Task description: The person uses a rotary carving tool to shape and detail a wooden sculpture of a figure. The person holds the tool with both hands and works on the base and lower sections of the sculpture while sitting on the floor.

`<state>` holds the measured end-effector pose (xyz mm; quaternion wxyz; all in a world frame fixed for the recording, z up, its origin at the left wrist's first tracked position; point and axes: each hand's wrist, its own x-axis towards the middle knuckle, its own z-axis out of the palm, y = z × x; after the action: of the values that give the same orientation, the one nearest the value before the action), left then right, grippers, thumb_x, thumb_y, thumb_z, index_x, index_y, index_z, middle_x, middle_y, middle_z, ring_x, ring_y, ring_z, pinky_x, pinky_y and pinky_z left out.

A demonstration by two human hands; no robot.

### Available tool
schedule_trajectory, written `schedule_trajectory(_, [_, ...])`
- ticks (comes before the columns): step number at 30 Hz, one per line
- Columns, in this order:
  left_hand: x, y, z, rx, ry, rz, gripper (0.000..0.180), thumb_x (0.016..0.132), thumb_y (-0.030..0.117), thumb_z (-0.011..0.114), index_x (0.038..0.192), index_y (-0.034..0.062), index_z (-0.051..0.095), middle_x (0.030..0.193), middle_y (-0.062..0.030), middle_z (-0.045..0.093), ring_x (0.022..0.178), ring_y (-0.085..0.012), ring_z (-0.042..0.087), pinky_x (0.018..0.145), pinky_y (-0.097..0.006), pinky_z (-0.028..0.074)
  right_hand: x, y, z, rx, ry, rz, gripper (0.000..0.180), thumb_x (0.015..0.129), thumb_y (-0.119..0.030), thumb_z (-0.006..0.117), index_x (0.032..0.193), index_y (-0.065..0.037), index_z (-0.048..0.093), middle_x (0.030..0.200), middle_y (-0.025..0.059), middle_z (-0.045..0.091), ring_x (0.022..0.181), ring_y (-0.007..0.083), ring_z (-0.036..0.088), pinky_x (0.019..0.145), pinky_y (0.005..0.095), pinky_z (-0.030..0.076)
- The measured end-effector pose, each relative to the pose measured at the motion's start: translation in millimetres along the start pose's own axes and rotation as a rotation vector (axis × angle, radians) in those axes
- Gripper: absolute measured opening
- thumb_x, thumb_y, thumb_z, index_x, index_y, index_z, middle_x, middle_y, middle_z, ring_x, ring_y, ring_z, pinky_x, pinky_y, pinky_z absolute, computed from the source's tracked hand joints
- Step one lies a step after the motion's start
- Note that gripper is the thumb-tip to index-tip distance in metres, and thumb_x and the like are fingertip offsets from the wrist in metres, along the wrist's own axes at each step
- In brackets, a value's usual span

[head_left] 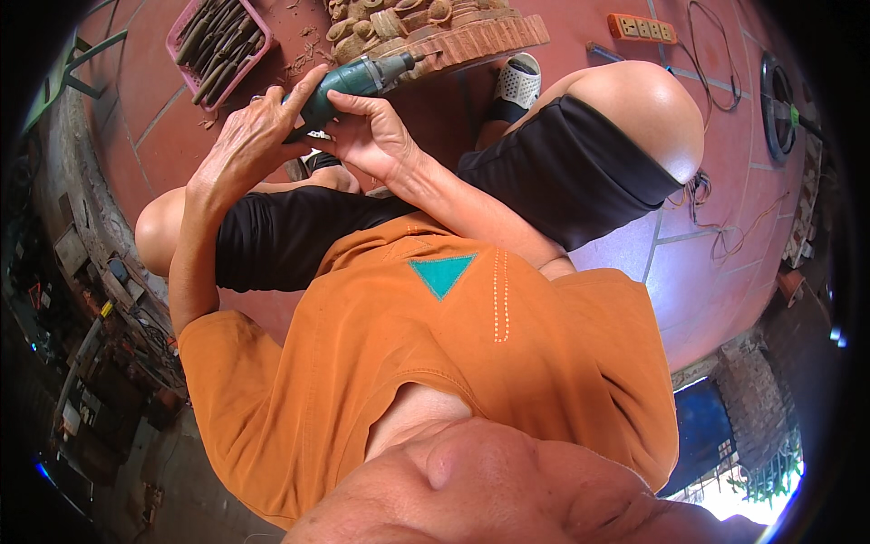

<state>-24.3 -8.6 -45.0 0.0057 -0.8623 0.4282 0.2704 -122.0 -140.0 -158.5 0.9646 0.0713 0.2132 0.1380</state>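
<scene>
A green electric drill (349, 89) with a grey chuck lies across both my hands, its thin bit pointing right toward a carved wooden piece (480, 43). Whether the bit touches the wood I cannot tell. My left hand (261, 131) wraps the back of the drill from the left, the index finger stretched along its body. From below, my right hand (376, 136) grips the drill's middle, thumb on its near side; several of its fingers are partly hidden. The carving has rounded relief shapes above a rough, ridged edge.
Left of the carving, a pink basket (198, 93) holds several carving chisels (217, 53). Wood shavings (302, 63) litter the red tiled floor. An orange power strip (642, 29) with a cable lies at the far right, near a black round rim (778, 109). My bent knees flank the work.
</scene>
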Motion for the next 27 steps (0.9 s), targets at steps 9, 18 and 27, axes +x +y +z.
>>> schedule_trajectory(9, [-0.5, -0.7, 0.5, -0.002, 0.003, 0.000, 0.100, 0.075, 0.016, 0.082, 0.157, 0.0265, 0.026, 0.092, -0.0146, 0.059, 0.087, -0.0330, 0.065, 0.073, -0.044, 0.053, 0.5, -0.8, -0.1, 0.006, -0.011, 0.018, 0.033, 0.090, -0.010, 0.070, 0.120, -0.007, 0.058, 0.111, 0.0095, 0.064, 0.109, 0.0266, 0.063, 0.103, 0.0579, 0.046])
schedule_trajectory(18, [-0.8, -0.7, 0.4, 0.021, 0.014, 0.011, 0.101, 0.075, 0.015, 0.082, 0.157, 0.0248, 0.025, 0.092, -0.0150, 0.058, 0.087, -0.0339, 0.065, 0.072, -0.045, 0.053, 2.3, -1.0, -0.4, -0.003, -0.023, 0.008, 0.032, 0.090, -0.009, 0.070, 0.119, -0.008, 0.059, 0.111, 0.0086, 0.064, 0.108, 0.0272, 0.063, 0.102, 0.0602, 0.045])
schedule_trajectory(27, [-1.0, -1.1, 1.2, 0.005, 0.016, -0.001, 0.100, 0.075, 0.017, 0.082, 0.157, 0.0253, 0.025, 0.092, -0.0149, 0.060, 0.087, -0.0336, 0.066, 0.072, -0.044, 0.053, 2.5, -1.4, 0.4, 0.000, -0.017, 0.017, 0.030, 0.089, -0.010, 0.071, 0.118, -0.008, 0.060, 0.108, 0.0082, 0.066, 0.106, 0.0257, 0.064, 0.101, 0.0584, 0.047])
